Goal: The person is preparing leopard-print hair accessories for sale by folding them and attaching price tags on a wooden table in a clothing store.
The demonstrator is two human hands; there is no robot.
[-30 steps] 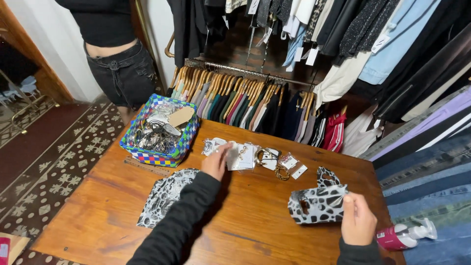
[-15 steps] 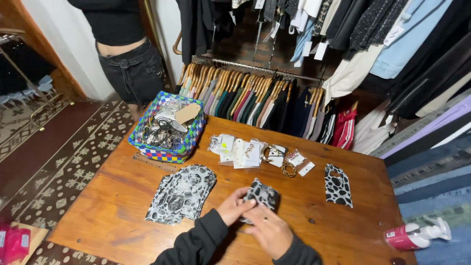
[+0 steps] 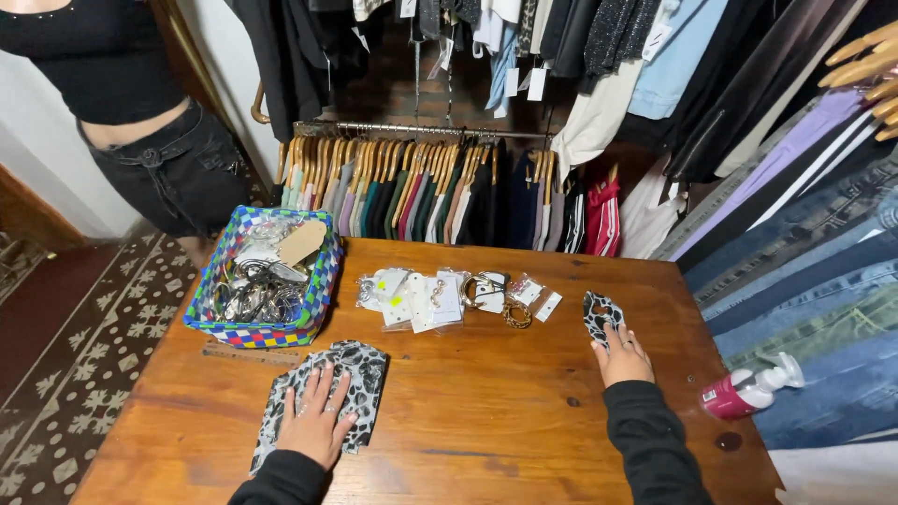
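Clothes racks crowd behind a wooden desk (image 3: pixel 486 402). At its left corner, a checkered basket (image 3: pixel 267 332) keeps jewellery gathered. The left hand (image 3: pixel 316 421), grip released, lies flat on a patterned cloth stack (image 3: pixel 360 369), pressing it down. Carded trinkets (image 3: pixel 421 299) lie mid-desk. The right hand (image 3: pixel 622 355), also unclenched, fingertips pin a smaller patterned piece (image 3: pixel 599 313).

On the wooden counter (image 3: pixel 486 411), the left hand (image 3: pixel 316 419) lies flat, fingers spread, on a stack of black-and-white patterned cloths (image 3: pixel 323 393). That stack sits just in front of a woven blue checkered basket (image 3: pixel 267 281) filled with metal trinkets and a tan tag. To the right of the basket lies a row of small packets of jewellery (image 3: pixel 440 297). Well to the right of the basket, the right hand (image 3: pixel 622 357) rests with its fingertips on a small patterned cloth (image 3: pixel 601 313). Near the counter's right edge lies a pink-and-white pump bottle (image 3: pixel 748 391). Behind the basket stands a person in black clothes (image 3: pixel 140 122), and beyond the counter hangs a rail of clothes (image 3: pixel 440 178).
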